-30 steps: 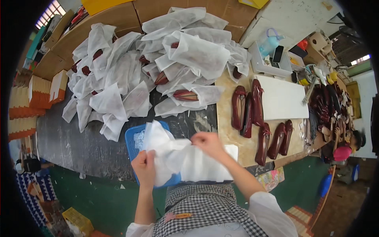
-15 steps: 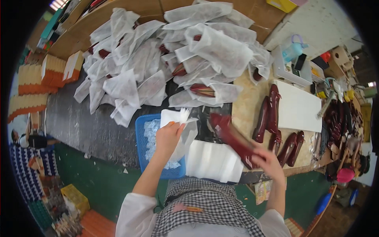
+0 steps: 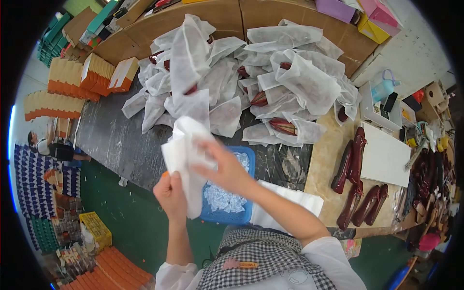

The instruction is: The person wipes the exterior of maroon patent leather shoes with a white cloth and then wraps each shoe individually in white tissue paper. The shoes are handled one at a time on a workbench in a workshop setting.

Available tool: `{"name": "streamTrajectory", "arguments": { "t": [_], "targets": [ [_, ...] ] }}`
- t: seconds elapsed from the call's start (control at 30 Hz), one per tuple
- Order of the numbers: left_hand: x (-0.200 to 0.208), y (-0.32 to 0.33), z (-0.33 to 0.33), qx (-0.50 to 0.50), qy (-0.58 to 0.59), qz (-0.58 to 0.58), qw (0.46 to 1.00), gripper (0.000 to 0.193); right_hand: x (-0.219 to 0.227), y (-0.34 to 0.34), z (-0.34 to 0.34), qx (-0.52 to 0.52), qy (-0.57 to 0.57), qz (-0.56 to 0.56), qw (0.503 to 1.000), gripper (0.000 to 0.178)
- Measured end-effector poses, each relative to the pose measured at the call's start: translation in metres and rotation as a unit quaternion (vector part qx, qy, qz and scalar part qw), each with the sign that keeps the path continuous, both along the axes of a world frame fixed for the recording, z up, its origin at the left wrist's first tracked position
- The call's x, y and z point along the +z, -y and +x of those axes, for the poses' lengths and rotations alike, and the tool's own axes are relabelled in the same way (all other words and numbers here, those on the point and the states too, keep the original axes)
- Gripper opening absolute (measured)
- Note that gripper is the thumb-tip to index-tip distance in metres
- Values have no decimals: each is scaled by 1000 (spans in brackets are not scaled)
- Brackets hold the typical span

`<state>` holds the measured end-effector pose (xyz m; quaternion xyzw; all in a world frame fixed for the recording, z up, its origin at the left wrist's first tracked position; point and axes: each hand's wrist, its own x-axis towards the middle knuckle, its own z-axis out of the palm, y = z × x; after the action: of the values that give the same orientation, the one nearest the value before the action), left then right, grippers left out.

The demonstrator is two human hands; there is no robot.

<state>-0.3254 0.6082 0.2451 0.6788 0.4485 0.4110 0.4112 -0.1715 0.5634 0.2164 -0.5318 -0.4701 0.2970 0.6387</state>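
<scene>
My left hand (image 3: 170, 193) is closed on the lower edge of a white translucent bag (image 3: 186, 154), and a small orange bit shows at its fingertips. Across the bag's right side lies my right hand (image 3: 220, 166), its fingers smeared by motion, so their grip is unclear. Whatever the bag contains is hidden. Just right of the bag sits a blue basket (image 3: 252, 169) of small clear-and-blue packets (image 3: 224, 198). Dark red shoes (image 3: 356, 154) stand on the right of the table. White bags holding red shoes (image 3: 282, 126) are heaped at the back.
A stack of white sheets or bags (image 3: 295, 198) lies by the front edge. Beyond the shoes are a white board (image 3: 386, 154) and a white bin (image 3: 379, 108) with a bottle. Orange-and-cream boxes (image 3: 123, 75) stand back left. A yellow crate (image 3: 96, 229) is on the green floor.
The dark red shoe that was in my right hand is out of sight. My right hand has crossed left to the white bag, which my left hand has moved left of the basket.
</scene>
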Motion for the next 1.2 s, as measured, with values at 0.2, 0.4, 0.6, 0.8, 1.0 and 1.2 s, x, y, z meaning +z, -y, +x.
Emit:
{"name": "streamTrajectory", "arguments": {
  "t": [0.2,0.4,0.6,0.8,1.0,1.2],
  "targets": [
    [-49,26,50,-88,-59,-103,989,28,-55,98,54,-87,4,-228,970,13],
    [-75,28,63,-225,-138,-5,964,36,-144,281,214,-408,370,-358,754,39],
    [-71,50,112,-275,-182,8,944,35,-168,337,255,-480,203,-408,750,41],
    [-84,44,127,-278,-210,79,934,29,-86,299,180,-299,129,-332,885,11],
    [-89,42,109,-281,-243,139,918,22,10,277,87,-121,86,-356,923,18],
    [-64,121,61,-480,-110,53,869,8,-57,239,34,-88,-118,-294,944,15]
  ]
}}
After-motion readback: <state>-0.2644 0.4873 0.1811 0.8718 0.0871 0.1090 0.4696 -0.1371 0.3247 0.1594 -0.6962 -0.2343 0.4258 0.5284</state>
